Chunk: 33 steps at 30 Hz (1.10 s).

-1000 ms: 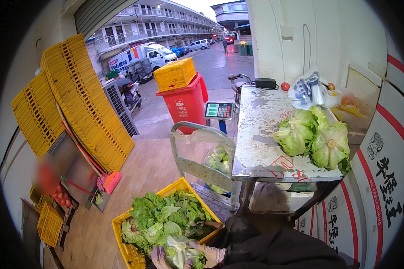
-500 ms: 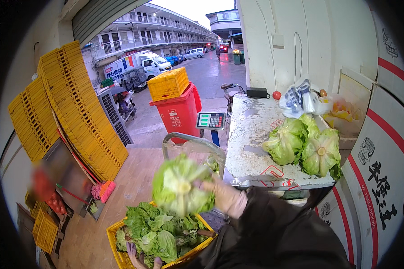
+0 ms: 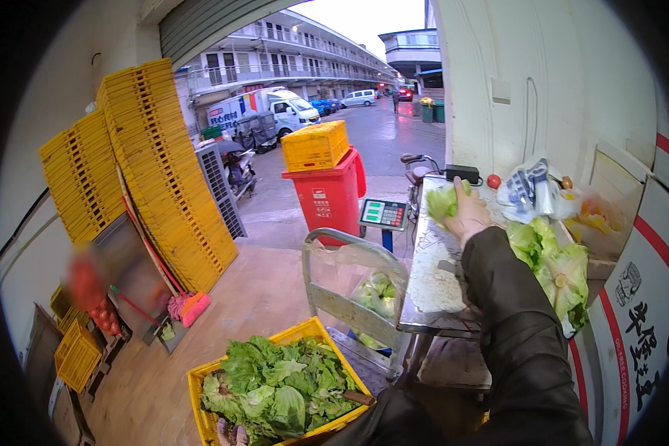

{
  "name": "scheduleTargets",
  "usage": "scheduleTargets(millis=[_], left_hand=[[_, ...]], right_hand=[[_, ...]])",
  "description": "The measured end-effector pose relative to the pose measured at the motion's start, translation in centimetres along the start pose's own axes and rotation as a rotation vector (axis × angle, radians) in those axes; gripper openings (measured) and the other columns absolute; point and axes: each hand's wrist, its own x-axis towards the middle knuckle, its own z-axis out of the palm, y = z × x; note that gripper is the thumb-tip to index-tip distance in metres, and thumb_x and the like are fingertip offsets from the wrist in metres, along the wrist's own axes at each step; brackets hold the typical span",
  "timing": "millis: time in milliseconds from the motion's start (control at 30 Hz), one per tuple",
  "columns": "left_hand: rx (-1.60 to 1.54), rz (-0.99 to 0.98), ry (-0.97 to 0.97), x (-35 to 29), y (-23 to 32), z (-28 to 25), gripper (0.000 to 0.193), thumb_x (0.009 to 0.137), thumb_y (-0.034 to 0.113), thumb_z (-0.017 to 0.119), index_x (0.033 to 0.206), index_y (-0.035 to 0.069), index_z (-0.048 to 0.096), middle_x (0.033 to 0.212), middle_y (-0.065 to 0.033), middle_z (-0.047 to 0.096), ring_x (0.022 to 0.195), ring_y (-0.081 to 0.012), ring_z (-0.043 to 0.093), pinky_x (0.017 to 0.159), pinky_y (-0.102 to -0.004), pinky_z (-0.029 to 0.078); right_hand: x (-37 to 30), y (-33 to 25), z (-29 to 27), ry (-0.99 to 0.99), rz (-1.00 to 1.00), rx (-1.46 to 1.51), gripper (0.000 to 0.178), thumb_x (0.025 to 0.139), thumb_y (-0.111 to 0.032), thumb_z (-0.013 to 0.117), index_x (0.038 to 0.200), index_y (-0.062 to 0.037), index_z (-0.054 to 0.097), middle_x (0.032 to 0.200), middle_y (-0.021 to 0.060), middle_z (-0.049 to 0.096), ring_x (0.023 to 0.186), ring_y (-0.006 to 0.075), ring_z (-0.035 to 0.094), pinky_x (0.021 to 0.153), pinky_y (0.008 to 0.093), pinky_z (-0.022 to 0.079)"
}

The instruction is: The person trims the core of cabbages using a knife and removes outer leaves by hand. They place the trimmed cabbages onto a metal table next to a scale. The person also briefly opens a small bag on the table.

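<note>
My right hand (image 3: 470, 214) reaches over the far left part of the metal-topped table (image 3: 437, 286), its fingers closed on a head of lettuce (image 3: 443, 203). More lettuce heads (image 3: 560, 269) sit on the table to the right of my forearm. At the lower edge, a few fingers of my left hand (image 3: 232, 434) show, stretched against leaves at the near side of a yellow crate (image 3: 198, 398); the rest of that hand is cut off. Loose lettuce leaves (image 3: 275, 383) fill the crate. A brown wooden handle (image 3: 359, 398) lies at its right side.
Beyond the crate stand a metal-framed cart (image 3: 311, 286), a scale display (image 3: 383, 214) and a red bin (image 3: 323, 197) topped by a yellow crate (image 3: 316, 145). Stacked yellow crates (image 3: 160, 178) and a pink mop (image 3: 189, 306) are at left. Plastic bags (image 3: 528, 189) lie on the table's far right.
My right hand has carried the lettuce head from above the crate up and right to the table's far left. My left hand has sunk lower at the crate's near side. The view has shifted.
</note>
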Motion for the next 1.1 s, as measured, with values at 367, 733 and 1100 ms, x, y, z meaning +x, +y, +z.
scheduleTargets(millis=[367, 733, 1100], left_hand=[[-0.004, -0.026, 0.007, 0.3, -2.6, 0.5, 0.056, 0.084, 0.003, 0.066, 0.134, 0.009, 0.042, 0.129, -0.0133, 0.05, 0.113, -0.0229, 0.05, 0.09, -0.0341, 0.047], [-0.112, -0.182, 0.101, -2.6, 3.9, 3.3, 0.04, 0.089, 0.005, 0.061, 0.126, 0.001, 0.048, 0.12, -0.0076, 0.055, 0.107, -0.0171, 0.053, 0.091, -0.0286, 0.044], [-0.317, -0.187, 0.094, -3.0, 3.5, 1.6, 0.015, 0.094, 0.009, 0.055, 0.101, 0.0, 0.065, 0.092, -0.0047, 0.067, 0.076, -0.0101, 0.06, 0.069, -0.0229, 0.049]], right_hand=[[0.0, 2.1, -0.2, -0.414, 0.333, -0.282, 0.079, 0.086, -0.032, 0.062, 0.148, -0.0166, 0.017, 0.155, 0.0118, 0.012, 0.14, 0.0326, 0.022, 0.101, 0.052, 0.038], [-8.9, -8.7, 1.6, -0.316, -0.81, 0.219, 0.047, 0.08, -0.036, 0.063, 0.107, 0.0025, 0.062, 0.092, 0.0273, 0.064, 0.089, 0.0399, 0.063, 0.077, 0.044, 0.051], [-28.2, -10.1, 21.1, -0.848, -0.621, 0.046, 0.068, 0.083, -0.039, 0.064, 0.122, 0.0107, 0.039, 0.103, 0.0325, 0.06, 0.09, 0.0418, 0.062, 0.077, 0.0451, 0.05]])
